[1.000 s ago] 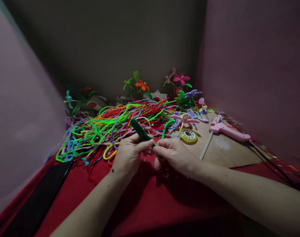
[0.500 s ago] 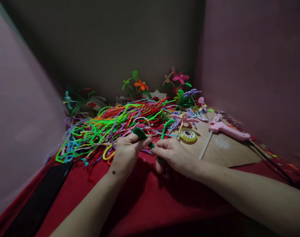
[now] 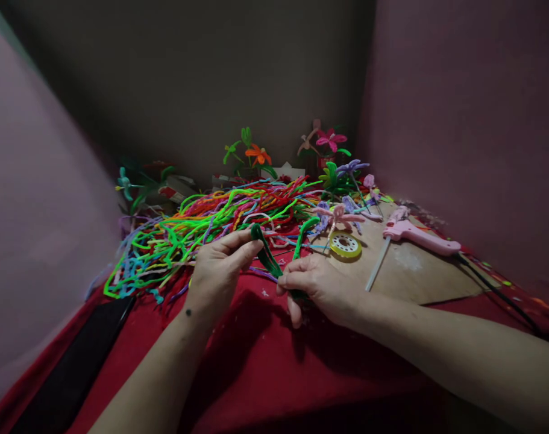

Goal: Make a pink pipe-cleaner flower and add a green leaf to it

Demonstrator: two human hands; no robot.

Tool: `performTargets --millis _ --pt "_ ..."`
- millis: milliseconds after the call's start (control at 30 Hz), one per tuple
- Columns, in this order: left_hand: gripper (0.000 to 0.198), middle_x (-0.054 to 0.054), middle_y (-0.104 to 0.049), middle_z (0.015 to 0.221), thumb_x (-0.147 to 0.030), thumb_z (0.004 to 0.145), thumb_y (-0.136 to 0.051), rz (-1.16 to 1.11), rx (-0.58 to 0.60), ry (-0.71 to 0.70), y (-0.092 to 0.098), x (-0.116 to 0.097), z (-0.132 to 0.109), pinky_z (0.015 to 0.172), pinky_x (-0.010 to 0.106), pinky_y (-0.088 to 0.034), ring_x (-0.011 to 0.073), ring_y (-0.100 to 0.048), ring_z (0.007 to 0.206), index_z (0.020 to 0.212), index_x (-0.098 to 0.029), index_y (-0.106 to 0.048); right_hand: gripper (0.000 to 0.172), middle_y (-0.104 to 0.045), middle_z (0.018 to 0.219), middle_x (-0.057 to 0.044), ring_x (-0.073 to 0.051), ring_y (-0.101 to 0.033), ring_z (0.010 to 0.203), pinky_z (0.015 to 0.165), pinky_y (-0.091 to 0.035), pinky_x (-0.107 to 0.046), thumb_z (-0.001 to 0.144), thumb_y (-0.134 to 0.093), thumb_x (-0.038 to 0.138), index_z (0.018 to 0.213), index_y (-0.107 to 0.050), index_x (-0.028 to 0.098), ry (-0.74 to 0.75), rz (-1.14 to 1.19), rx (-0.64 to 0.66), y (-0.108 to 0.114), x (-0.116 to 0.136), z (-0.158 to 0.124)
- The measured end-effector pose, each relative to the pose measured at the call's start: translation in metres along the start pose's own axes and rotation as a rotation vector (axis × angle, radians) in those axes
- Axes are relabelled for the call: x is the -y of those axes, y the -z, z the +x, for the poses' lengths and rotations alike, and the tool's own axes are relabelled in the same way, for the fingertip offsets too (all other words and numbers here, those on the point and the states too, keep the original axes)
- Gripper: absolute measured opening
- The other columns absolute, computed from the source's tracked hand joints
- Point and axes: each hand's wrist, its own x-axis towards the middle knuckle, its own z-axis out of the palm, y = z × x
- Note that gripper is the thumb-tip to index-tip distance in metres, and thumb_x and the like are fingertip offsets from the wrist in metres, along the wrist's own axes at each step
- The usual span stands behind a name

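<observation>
A dark green pipe cleaner [image 3: 267, 255], bent into a narrow leaf-like loop, stands tilted between my hands above the red cloth. My left hand [image 3: 219, 265] pinches the loop's upper end between thumb and forefinger. Lower down, the fingers of my right hand [image 3: 314, 282] are closed on its base, and part of the green piece is hidden in that grip. A brighter green pipe cleaner strip [image 3: 305, 234] rises just behind my right hand; whether it joins the held piece I cannot tell.
A heap of coloured pipe cleaners [image 3: 229, 211] lies behind my hands. On a brown board [image 3: 432, 277] at right are a pink glue gun [image 3: 419, 237], a yellow tape roll [image 3: 345, 244] and a pink pipe-cleaner flower [image 3: 337, 214]. A black flat object [image 3: 75, 367] lies left.
My left hand has shifted left and its grip has moved to the loop's tip. The loop now shows a gap between its two sides. My right hand has stayed nearly still.
</observation>
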Motion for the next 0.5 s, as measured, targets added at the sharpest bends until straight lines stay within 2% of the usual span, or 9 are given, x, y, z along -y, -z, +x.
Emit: performTargets --millis 133,200,300,367,500 --pt "0.023 -0.006 -0.039 0.051 -0.033 0.07 -0.069 -0.093 0.113 0.097 0.002 -0.001 0.0 0.041 0.019 -0.017 0.0042 -0.026 0.044 0.086 -0.017 -0.069 0.018 -0.055 0.036 0.002 -0.008 -0.04 0.026 0.031 -0.032 -0.019 0.072 -0.049 0.017 0.054 -0.052 0.015 -0.016 -0.066 0.009 0.001 -0.001 0.0" --pt "0.02 -0.006 -0.037 0.049 -0.034 0.069 -0.069 -0.121 0.112 0.106 0.002 -0.002 -0.001 0.04 0.019 -0.015 0.0038 -0.025 0.043 0.077 -0.015 -0.068 0.022 -0.056 0.037 0.002 -0.007 -0.04 0.026 0.031 -0.031 -0.018 0.073 -0.05 0.017 0.051 -0.05 0.015 -0.021 -0.064 0.025 -0.001 0.0 0.0" --pt "0.021 -0.006 -0.037 0.047 -0.034 0.067 -0.071 -0.149 0.062 0.121 -0.001 -0.002 -0.001 0.039 0.02 -0.015 0.0037 -0.026 0.042 0.07 -0.014 -0.068 0.02 -0.062 0.046 0.001 -0.006 -0.045 0.031 0.033 -0.032 -0.016 0.077 -0.051 0.021 0.058 -0.051 0.015 -0.006 -0.012 0.025 -0.004 0.002 0.0" --pt "0.021 -0.006 -0.039 0.046 -0.034 0.064 -0.073 -0.154 0.017 0.129 -0.003 0.0 -0.002 0.038 0.019 -0.017 0.004 -0.028 0.041 0.072 -0.014 -0.07 0.02 -0.063 0.049 0.0 -0.007 -0.049 0.035 0.036 -0.035 -0.016 0.078 -0.051 0.024 0.06 -0.051 0.015 -0.006 0.032 0.01 -0.005 0.002 0.001" --pt "0.022 -0.002 -0.053 0.056 -0.031 0.062 -0.074 -0.081 -0.052 0.063 -0.008 0.003 -0.004 0.045 0.021 -0.03 0.0079 -0.041 0.049 0.077 -0.015 -0.073 0.018 -0.061 0.043 -0.001 -0.009 -0.05 0.034 0.035 -0.036 -0.018 0.075 -0.053 0.025 0.059 -0.052 0.015 -0.028 0.131 -0.011 -0.004 -0.001 0.004"
